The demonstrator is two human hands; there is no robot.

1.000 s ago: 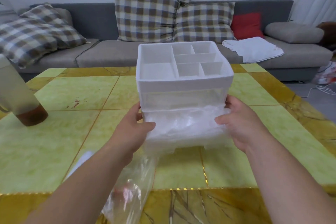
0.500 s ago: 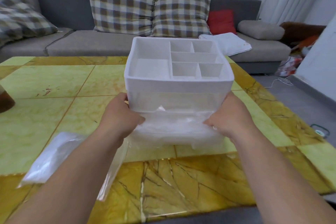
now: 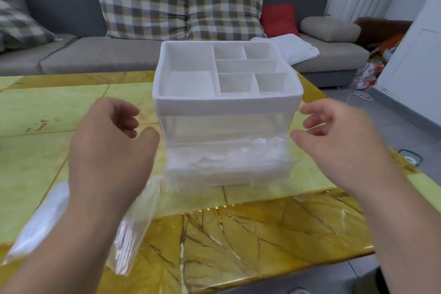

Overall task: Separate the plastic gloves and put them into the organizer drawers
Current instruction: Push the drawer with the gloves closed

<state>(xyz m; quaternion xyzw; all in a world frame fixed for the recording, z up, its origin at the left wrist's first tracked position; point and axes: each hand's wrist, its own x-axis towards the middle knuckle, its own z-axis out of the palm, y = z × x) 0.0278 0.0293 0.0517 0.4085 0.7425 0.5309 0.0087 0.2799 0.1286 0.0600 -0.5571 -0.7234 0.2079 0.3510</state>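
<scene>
**Gloves in lower drawer; both hands free beside the organizer.**
I hold the left hand (image 3: 107, 145) and right hand (image 3: 334, 141) loosely spread, gripping nothing, on either side of the organizer (image 3: 226, 102). The plastic gloves (image 3: 233, 157) lie crumpled in the lower drawer (image 3: 229, 174), which stands partly out. To close it cleanly, I judge: tuck loose film below the rim, then push both front corners evenly.

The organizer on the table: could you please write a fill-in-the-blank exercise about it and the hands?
1. The plastic gloves lie in the ____ drawer of the organizer.
2. The left hand and right hand each hold ____.
3. The clear bag lies on the table under the ____ forearm.

Missing words: bottom; nothing; left.
</scene>
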